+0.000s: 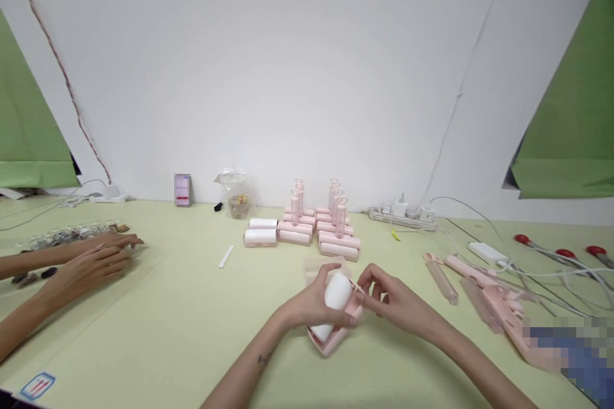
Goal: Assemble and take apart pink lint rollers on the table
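Observation:
My left hand (319, 300) is wrapped round a white roll (338, 292), which lies tilted in a pink holder (329, 346) low in the middle of the view. At the roll's upper right end, the fingers of my right hand (384, 297) are pinched together; a thin strip shows beside them, but I cannot make out exactly what they hold. Behind my left hand, a pale pink translucent piece (314, 264) lies on the table. Further back, several pink lint rollers (338, 233) stand in two rows, with two white rolls (261, 236) to their left.
At the left are another person's hands (103, 259) beside small wrapped items (71, 234). A white strip (226, 257), a phone (182, 190) and a plastic bag (238, 198) lie further back. On the right are pink parts (499, 307), a power strip (403, 220), cables and red-tipped tools (565, 254).

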`<action>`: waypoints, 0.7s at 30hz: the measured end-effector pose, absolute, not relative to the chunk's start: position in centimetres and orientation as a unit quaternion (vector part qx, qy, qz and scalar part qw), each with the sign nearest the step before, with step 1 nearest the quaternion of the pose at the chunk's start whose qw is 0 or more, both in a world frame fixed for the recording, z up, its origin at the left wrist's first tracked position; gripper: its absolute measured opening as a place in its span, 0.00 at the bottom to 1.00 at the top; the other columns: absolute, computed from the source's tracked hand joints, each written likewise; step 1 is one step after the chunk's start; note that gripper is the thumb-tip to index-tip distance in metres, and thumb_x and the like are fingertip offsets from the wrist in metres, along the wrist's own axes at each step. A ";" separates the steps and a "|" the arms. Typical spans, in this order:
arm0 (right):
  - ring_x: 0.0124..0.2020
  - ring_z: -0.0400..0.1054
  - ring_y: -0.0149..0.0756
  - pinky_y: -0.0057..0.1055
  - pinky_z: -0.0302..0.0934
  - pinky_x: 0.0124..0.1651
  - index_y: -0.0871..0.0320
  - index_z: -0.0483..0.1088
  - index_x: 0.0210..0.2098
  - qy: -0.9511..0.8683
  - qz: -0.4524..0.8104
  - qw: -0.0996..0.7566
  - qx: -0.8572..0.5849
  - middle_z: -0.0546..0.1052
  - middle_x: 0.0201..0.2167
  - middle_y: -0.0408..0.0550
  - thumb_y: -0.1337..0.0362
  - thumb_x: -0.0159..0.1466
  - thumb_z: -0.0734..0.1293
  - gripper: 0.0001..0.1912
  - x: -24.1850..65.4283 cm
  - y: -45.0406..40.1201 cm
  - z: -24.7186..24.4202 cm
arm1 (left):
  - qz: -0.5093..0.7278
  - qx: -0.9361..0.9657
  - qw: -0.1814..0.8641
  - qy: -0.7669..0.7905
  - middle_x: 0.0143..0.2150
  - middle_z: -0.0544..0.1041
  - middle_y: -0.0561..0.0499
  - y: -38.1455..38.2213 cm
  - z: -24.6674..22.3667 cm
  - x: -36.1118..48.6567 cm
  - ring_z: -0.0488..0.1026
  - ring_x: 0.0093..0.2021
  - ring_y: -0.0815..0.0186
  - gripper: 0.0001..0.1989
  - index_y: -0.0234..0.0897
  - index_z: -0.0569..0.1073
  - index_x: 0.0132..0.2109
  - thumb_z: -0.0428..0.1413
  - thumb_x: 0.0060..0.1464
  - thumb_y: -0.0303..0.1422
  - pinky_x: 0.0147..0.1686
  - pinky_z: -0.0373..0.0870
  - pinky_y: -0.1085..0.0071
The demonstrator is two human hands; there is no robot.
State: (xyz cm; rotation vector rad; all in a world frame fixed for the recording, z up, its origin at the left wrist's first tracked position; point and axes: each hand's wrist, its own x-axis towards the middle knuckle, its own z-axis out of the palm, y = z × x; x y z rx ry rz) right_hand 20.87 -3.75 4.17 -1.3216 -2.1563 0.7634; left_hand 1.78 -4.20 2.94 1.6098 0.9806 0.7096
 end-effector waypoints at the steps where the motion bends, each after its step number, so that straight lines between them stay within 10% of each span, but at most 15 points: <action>1: 0.26 0.62 0.31 0.25 0.54 0.26 0.54 0.60 0.32 -0.808 0.269 0.229 -0.472 0.69 0.27 0.41 0.58 0.56 0.59 0.07 21.1 -3.8 4.4 | 0.269 0.706 0.505 0.416 0.41 0.69 0.50 -4.2 3.2 1.4 0.68 0.39 0.58 0.40 0.46 0.55 0.54 0.63 0.32 0.37 0.33 0.65 0.68; 8: 0.19 0.54 0.29 0.26 0.41 0.23 0.56 0.57 0.22 -0.904 0.091 0.123 -0.400 0.66 0.20 0.39 0.67 0.50 0.58 0.03 20.2 -5.4 4.6 | 0.173 0.810 0.373 0.418 0.36 0.72 0.51 -5.2 3.4 1.1 0.70 0.32 0.54 0.28 0.49 0.64 0.45 0.61 0.33 0.42 0.25 0.63 0.68; 21: 0.21 0.53 0.27 0.23 0.45 0.23 0.57 0.53 0.19 -0.903 0.238 0.133 -0.332 0.60 0.18 0.38 0.74 0.44 0.55 0.06 20.8 -5.1 3.3 | 0.093 0.839 0.340 0.415 0.30 0.73 0.52 -6.3 4.8 1.0 0.70 0.25 0.58 0.28 0.48 0.65 0.45 0.60 0.32 0.46 0.20 0.60 0.72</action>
